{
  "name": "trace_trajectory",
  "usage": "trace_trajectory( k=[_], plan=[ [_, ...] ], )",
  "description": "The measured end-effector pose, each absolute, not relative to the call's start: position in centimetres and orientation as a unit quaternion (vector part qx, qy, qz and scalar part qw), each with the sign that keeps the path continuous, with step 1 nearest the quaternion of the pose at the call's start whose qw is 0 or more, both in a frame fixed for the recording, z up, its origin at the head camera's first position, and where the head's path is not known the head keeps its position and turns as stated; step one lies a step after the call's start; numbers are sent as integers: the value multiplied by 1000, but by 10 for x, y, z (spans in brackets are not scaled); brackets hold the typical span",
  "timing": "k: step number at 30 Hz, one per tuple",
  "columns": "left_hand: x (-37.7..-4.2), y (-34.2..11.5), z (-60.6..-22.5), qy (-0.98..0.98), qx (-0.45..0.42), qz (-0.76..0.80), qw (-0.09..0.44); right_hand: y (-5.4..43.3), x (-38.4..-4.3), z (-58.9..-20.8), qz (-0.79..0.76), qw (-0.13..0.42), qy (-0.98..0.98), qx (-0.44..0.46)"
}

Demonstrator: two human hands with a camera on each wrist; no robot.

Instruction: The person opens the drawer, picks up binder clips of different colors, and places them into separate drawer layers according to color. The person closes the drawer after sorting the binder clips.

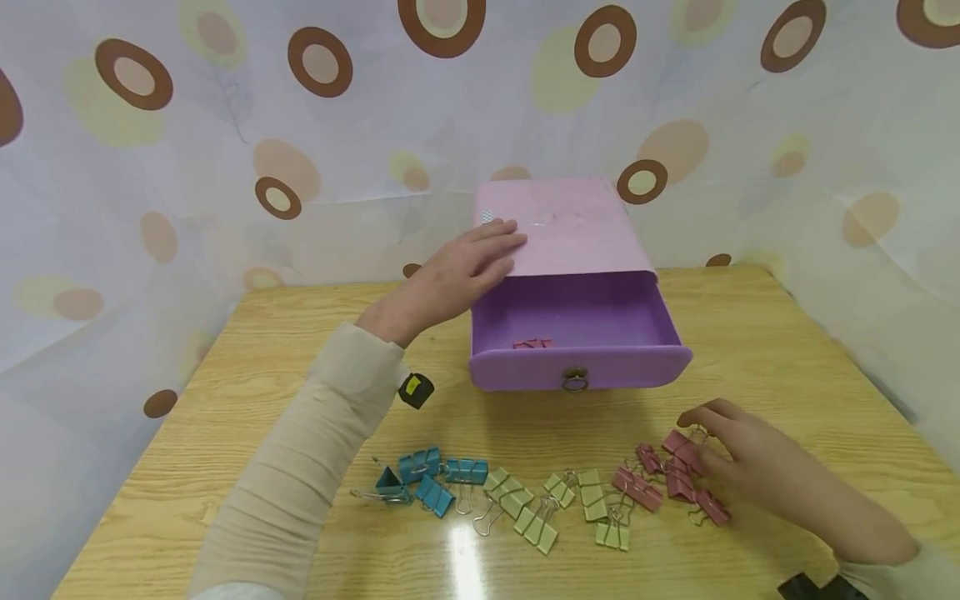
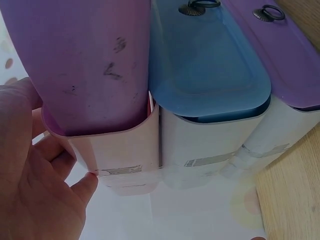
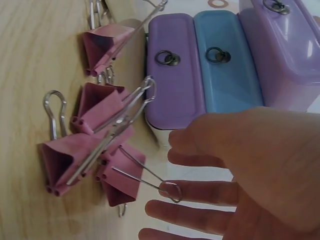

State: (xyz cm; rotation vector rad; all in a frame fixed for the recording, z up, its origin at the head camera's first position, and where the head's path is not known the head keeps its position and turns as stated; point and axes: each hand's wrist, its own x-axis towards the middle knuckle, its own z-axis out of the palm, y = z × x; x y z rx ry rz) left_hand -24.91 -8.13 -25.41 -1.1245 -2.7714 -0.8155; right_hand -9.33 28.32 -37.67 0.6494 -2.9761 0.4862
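Observation:
My left hand point(image 1: 468, 267) rests on the pink top of a small drawer cabinet point(image 1: 570, 225), with its fingers over the left edge. The cabinet's purple top drawer point(image 1: 581, 368) is pulled out, and a red-pink binder clip point(image 1: 534, 342) lies inside it. In the left wrist view the left hand point(image 2: 47, 185) lies along the cabinet's side. My right hand point(image 1: 757, 467) is over the pink binder clips point(image 1: 680, 479) at the right of the row. The right wrist view has its fingers point(image 3: 200, 192) extended, one at the wire handle of a pink clip point(image 3: 122, 175).
Yellow binder clips point(image 1: 592, 496) lie in the middle of the wooden table point(image 1: 300, 350), and blue ones point(image 1: 467, 472) to their left. Under the pulled-out drawer are a shut blue drawer point(image 3: 225, 75) and a shut purple drawer point(image 3: 175, 95). A patterned curtain point(image 1: 375, 167) hangs behind.

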Motion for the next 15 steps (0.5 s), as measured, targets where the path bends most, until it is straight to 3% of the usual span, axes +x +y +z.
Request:
trace_trajectory(
  k=[7,15],
  plan=[
    [-252,-82,-254,-893,-365,-262,20,280,-95,-389,168,11,-961,218],
    [-255,-84,-254,-893,-367,-260,21,277,-97,-395,149,72,-957,237]
  ],
)
